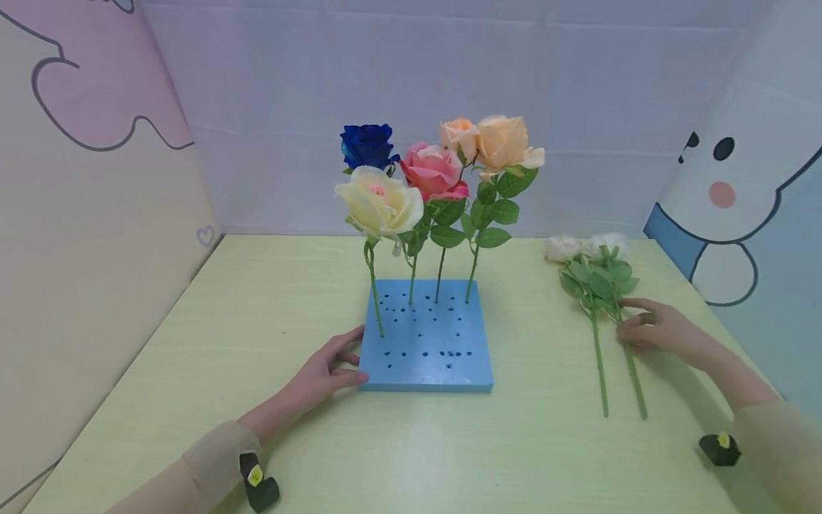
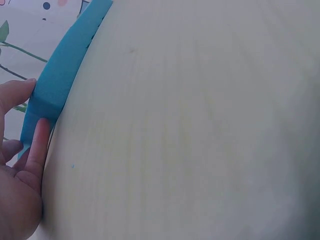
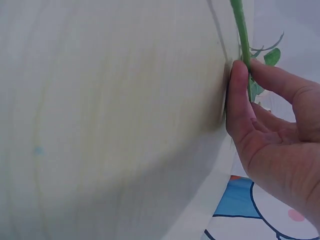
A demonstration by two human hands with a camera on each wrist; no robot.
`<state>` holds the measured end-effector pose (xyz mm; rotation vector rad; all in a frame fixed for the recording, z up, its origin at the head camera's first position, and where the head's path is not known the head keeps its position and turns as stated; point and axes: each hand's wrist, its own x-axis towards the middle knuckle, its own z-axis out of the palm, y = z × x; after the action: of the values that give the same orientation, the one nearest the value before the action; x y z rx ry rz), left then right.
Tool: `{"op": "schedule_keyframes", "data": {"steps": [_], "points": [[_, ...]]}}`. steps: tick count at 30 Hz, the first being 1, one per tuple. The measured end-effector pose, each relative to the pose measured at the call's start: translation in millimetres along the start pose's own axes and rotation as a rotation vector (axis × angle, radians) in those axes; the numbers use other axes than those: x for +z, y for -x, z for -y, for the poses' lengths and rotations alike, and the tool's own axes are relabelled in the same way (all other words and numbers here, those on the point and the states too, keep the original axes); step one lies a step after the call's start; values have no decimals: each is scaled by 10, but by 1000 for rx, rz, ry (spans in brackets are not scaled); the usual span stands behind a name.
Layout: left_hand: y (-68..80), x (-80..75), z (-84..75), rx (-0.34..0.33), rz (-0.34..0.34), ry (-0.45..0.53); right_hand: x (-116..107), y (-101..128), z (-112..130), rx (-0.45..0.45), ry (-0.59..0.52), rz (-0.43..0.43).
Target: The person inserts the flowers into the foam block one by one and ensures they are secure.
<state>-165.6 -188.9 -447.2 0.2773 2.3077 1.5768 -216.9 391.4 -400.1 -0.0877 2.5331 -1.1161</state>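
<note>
Table (image 1: 193,343): a pale green top is seen, on which everything stands or lies; both hands are rested on it.

Foam block (image 1: 427,339): a flat blue square pierced with holes is laid in the middle of the table. Judged to serve as a holder, since stems are pushed upright into it. It is touched at its near left corner by the left hand.

Standing roses (image 1: 437,171): cream, blue, pink and two peach heads are carried on stems set in the far part of the block, beyond and to the right of the left hand.

White roses (image 1: 594,268): two stems are laid flat side by side, heads away from the person, just left of the right hand. They are judged to be kept there within reach.

Left hand (image 1: 324,371): fingers are held nearly straight and relaxed; the thumb and fingertips are pressed against the block's side, as the left wrist view confirms (image 2: 50,95). Nothing is gripped; the block appears to be steadied.

Right hand (image 1: 655,328): thumb and forefinger are closed on the nearer green stem (image 3: 243,45), with the remaining fingers curled loosely. The stem is pinched while lying against the table.
</note>
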Motion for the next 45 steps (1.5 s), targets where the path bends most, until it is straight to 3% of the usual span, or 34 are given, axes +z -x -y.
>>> {"op": "schedule_keyframes", "data": {"steps": [5,10,17,24,32,39,45], "points": [[-1,0,1,1,-4,-4,-60,37,-17,24,-92,101],[1,2,-4,5,2,0,-94,52,-1,73,-153,132],[5,5,-23,3,-2,-1,-119,58,57,65,-139,73],[4,-1,-15,9,6,6,-144,91,217,1,-220,-16],[9,-5,-10,1,1,-2,-75,170,558,-169,-331,-178],[13,-5,-15,6,3,-5,74,213,924,-282,-313,-289],[13,-2,-19,15,8,13,241,226,1193,-432,-500,-314]]}}
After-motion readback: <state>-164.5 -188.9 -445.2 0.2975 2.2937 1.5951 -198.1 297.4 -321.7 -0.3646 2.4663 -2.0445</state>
